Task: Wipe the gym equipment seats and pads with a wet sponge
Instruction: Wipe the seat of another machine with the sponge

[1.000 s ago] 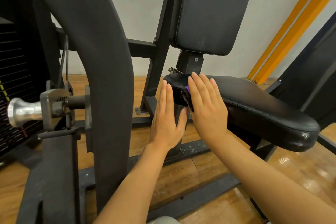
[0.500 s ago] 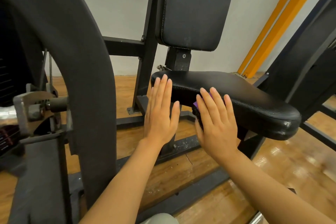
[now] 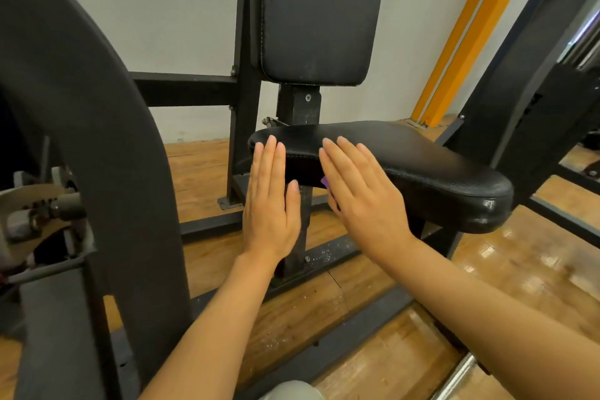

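- The left hand [image 3: 271,201] lies flat against the near side edge of the black padded seat [image 3: 422,166], fingers straight and pressed together, tips reaching just over the stitched top seam at the seat's 9 o'clock end.
- The right hand [image 3: 360,195] is flat too, fingers straight and slightly fanned, pressing against the same side edge just to the right of the other hand; the two hands are near each other but apart.
- A purple sponge [image 3: 325,182] sits under the right palm, pinned between it and the seat's side. Only a small purple corner peeks out at the thumb side; the rest is hidden by the hand.
- The seat runs from about 9 o'clock toward 4 o'clock of the scene, its far rounded end scuffed and shiny.
- Above it, at 12 o'clock, stands the upright black back pad [image 3: 319,13] on a dark steel post [image 3: 298,104], untouched by either hand.
- At 9 o'clock a broad curved black frame arm [image 3: 97,127] fills the left side, with grey metal fittings [image 3: 35,211] behind it.
- The machine's base rails rest on a wooden floor [image 3: 506,269], glossy toward 4 o'clock.
- An orange beam [image 3: 467,42] leans along the pale wall at 1 o'clock.
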The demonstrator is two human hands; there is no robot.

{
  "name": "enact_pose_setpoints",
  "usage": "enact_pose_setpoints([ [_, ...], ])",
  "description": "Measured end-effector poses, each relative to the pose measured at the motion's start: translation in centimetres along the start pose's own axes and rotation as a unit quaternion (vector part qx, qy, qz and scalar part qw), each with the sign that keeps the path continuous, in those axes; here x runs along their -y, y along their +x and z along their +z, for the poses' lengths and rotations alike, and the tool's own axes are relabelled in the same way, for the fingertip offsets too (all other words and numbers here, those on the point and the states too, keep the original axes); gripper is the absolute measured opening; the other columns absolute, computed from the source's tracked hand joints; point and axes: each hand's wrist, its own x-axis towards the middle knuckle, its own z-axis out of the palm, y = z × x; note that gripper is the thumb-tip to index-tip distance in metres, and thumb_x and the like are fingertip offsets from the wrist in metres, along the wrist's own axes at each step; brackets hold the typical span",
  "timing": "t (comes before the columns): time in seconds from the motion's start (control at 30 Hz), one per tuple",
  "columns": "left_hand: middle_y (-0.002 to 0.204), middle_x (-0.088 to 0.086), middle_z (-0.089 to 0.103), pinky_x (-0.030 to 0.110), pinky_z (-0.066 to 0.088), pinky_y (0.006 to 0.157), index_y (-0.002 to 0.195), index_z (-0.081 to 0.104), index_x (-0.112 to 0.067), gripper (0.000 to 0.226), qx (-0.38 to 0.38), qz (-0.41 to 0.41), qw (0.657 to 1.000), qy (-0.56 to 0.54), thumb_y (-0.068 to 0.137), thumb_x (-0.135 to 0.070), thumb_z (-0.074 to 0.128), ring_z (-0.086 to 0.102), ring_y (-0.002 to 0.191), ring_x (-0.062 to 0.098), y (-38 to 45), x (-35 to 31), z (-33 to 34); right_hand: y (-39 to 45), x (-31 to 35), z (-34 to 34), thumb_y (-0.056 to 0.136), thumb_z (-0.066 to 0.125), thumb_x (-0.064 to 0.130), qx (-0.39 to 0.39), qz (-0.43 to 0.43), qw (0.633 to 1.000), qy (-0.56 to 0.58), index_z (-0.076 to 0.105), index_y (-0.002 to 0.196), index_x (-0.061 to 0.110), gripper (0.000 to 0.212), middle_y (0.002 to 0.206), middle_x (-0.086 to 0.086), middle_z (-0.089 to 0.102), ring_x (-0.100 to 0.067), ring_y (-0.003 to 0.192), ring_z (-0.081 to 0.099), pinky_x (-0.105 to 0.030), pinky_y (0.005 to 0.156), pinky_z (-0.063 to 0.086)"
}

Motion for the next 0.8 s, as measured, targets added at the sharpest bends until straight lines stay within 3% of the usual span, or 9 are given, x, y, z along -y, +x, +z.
enact_pose_setpoints([
  [0.1,0.165,-0.008,0.003,0.028,0.003,0.124,0.156,0.009,-0.018,0.056,0.002,-0.006,1.000,-0.003,0.105,-0.031,0.026,-0.003,0.153,0.010,0.0,-0.2,0.0,-3.1,-1.3,-2.4,0.094,0.062,0.005,0.045,0.021,0.998,-0.040,0.038,0.147,-0.002,0.058,0.155,-0.020,0.035,-0.034,0.145,0.030,-0.045,0.122,0.022],
  [0.27,0.164,-0.009,0.003,0.045,0.012,0.125,0.156,0.007,-0.019,0.056,-0.008,-0.005,1.000,-0.012,0.105,-0.030,0.027,-0.003,0.153,0.010,0.0,-0.2,0.3,-4.5,-1.2,-3.2,0.093,0.066,0.009,0.042,0.080,0.993,-0.074,0.031,0.150,-0.004,0.068,0.157,-0.022,0.027,-0.034,0.148,0.022,-0.043,0.124,0.011],
  [0.43,0.164,-0.006,0.006,0.040,0.010,0.125,0.155,0.008,-0.017,0.055,-0.016,-0.001,1.000,-0.015,0.106,-0.029,0.028,-0.002,0.153,0.011,-0.1,-0.1,0.5,-2.4,0.0,-0.5,0.105,0.050,0.020,-0.012,0.076,0.996,-0.050,0.045,0.143,-0.003,0.045,0.148,-0.022,0.045,-0.034,0.139,0.042,-0.043,0.121,0.023],
  [0.63,0.164,-0.005,0.006,0.041,0.010,0.125,0.155,0.007,-0.016,0.054,-0.017,0.012,1.000,-0.012,0.107,-0.031,0.025,-0.001,0.154,0.014,-0.1,0.1,0.5,0.0,1.3,0.9,0.104,0.049,0.021,-0.031,0.068,0.997,0.012,0.051,0.138,-0.002,0.041,0.141,-0.020,0.054,-0.033,0.133,0.049,-0.043,0.116,0.031],
  [0.8,0.164,-0.007,0.006,0.027,0.004,0.124,0.155,0.008,-0.019,0.054,-0.011,0.001,1.000,-0.014,0.106,-0.032,0.025,-0.002,0.153,0.012,-0.1,-0.3,0.2,-1.9,-0.2,-1.3,0.091,0.070,0.009,0.023,0.046,0.998,-0.021,0.047,0.142,0.000,0.057,0.147,-0.018,0.048,-0.032,0.139,0.042,-0.044,0.118,0.030],
])
